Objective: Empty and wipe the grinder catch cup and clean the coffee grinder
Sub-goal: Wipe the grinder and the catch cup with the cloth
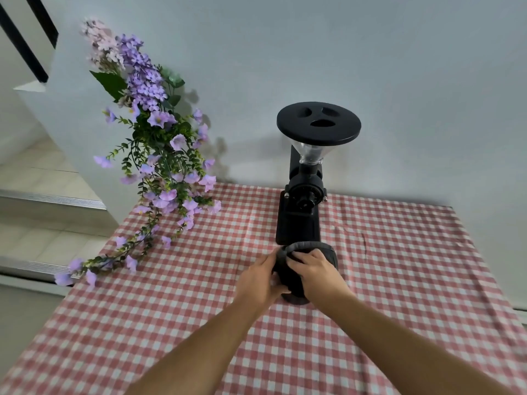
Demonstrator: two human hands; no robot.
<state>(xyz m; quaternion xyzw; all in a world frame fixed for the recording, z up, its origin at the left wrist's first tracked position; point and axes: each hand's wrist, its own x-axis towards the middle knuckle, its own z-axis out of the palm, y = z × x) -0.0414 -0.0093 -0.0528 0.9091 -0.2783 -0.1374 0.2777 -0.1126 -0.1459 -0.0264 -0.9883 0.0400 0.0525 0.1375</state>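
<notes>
My left hand [261, 280] grips the side of the black cup [328, 259]; my right hand [316, 270] reaches its fingers over the rim. The grinder [302, 201] stands just behind on the checked cloth [399, 280], flowers [159, 155] at left.

The bench under the red-and-white checked cloth [399, 280] lies bare across its whole right half and along the near edge, giving open passage from the front and right. At the back centre, the tall black coffee grinder with a clear funnel hopper and wide black round lid [303, 195] stands close to the white wall [370, 67], leaving little room behind it. Directly in front of its base, the black round catch cup [328, 259] and both hands fill the gap. The left rear is blocked by the trailing spray of purple artificial flowers with green leaves [159, 155], which droops across the bench's left edge.
</notes>
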